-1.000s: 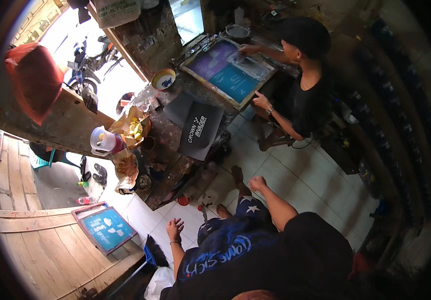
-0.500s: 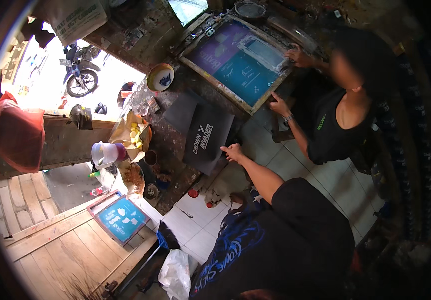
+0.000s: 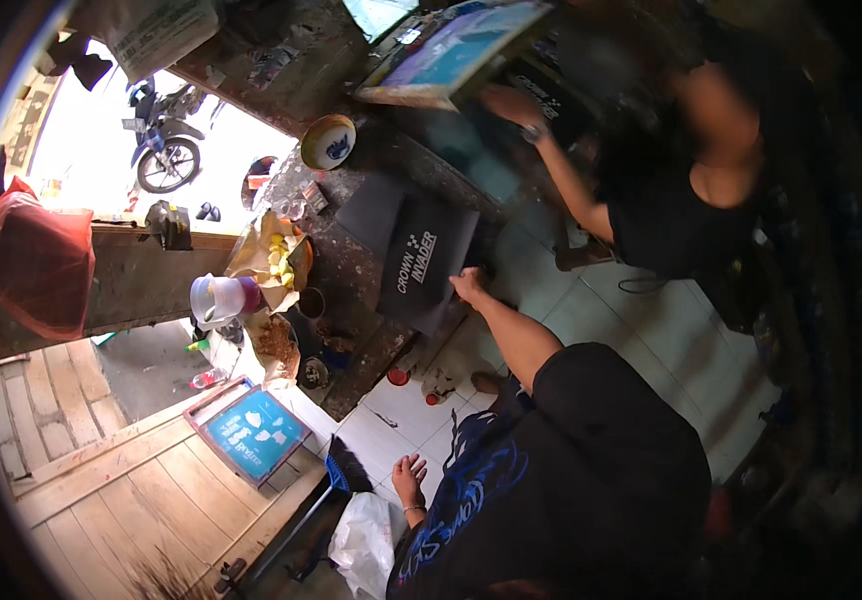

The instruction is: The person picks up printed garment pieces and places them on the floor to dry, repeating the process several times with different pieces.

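My right hand (image 3: pixel 468 285) reaches to a black sheet with white printing (image 3: pixel 413 262) and pinches its near right edge between thumb and fingers. The sheet lies partly over the edge of the worktable, on top of another dark sheet (image 3: pixel 366 212). My left hand (image 3: pixel 410 482) hangs low beside my shirt with its fingers apart and nothing in them. Across from me, a co-worker's hand (image 3: pixel 514 108) is by a tilted screen-printing frame (image 3: pixel 461 55) with purple and blue mesh. Under it shows another black printed piece (image 3: pixel 541 95).
A bowl with dark ink (image 3: pixel 328 142) stands on the stained worktable (image 3: pixel 346 262). Yellow food on brown paper (image 3: pixel 279 262) and a plastic cup (image 3: pixel 219 300) are at the left. Below are a smaller blue screen frame (image 3: pixel 254 433), a broom (image 3: pixel 346 465) and a white bag (image 3: pixel 361 545).
The co-worker's screen frame has swung up from lying flat, baring a printed black piece. My left hand has come into view. My right hand stays at the sheet's edge.
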{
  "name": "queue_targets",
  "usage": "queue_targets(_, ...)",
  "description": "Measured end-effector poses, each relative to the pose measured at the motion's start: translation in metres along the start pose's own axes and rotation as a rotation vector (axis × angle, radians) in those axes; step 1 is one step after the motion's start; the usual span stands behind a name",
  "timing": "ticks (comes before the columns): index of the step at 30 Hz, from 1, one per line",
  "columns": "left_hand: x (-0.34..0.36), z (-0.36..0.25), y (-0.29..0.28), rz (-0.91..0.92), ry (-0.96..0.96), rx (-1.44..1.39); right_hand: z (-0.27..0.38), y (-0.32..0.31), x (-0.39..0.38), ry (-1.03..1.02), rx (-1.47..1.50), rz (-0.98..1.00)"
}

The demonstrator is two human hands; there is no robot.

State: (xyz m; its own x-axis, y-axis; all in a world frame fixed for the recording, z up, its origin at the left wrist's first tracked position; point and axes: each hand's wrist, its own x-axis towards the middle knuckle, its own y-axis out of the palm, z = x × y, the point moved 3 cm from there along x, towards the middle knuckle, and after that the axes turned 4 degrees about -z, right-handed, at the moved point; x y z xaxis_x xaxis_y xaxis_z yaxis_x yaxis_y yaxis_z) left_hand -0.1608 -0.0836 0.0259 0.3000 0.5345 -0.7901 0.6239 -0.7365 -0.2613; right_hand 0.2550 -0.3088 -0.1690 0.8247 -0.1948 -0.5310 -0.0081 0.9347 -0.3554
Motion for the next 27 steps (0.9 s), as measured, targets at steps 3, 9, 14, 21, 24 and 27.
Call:
queue_targets(3,0.008,0.033,-0.024,0.044,0.026,0.074,0.052,-0.016,-0.048,-0.148,0.157,0.066)
queue_targets(9,0.051,0.021,-0.045,0.188,0.133,0.035,0.173,-0.074,-0.173,-0.100,0.853,0.543)
queue_targets(14,0.012,-0.102,-0.021,0.183,0.471,-0.095,0.220,-0.108,-0.254,-0.250,0.692,0.621)
queue_targets(21,-0.051,-0.216,-0.003,0.376,0.948,-0.235,0.216,-0.081,-0.301,-0.343,0.689,0.749)
queue_targets(24,-0.048,-0.219,-0.006,0.399,0.997,-0.065,0.193,-0.072,-0.294,-0.305,0.581,0.741)
queue_targets(27,-0.034,-0.210,-0.019,0.299,0.799,-0.209,0.206,-0.095,-0.322,-0.411,0.238,0.702)
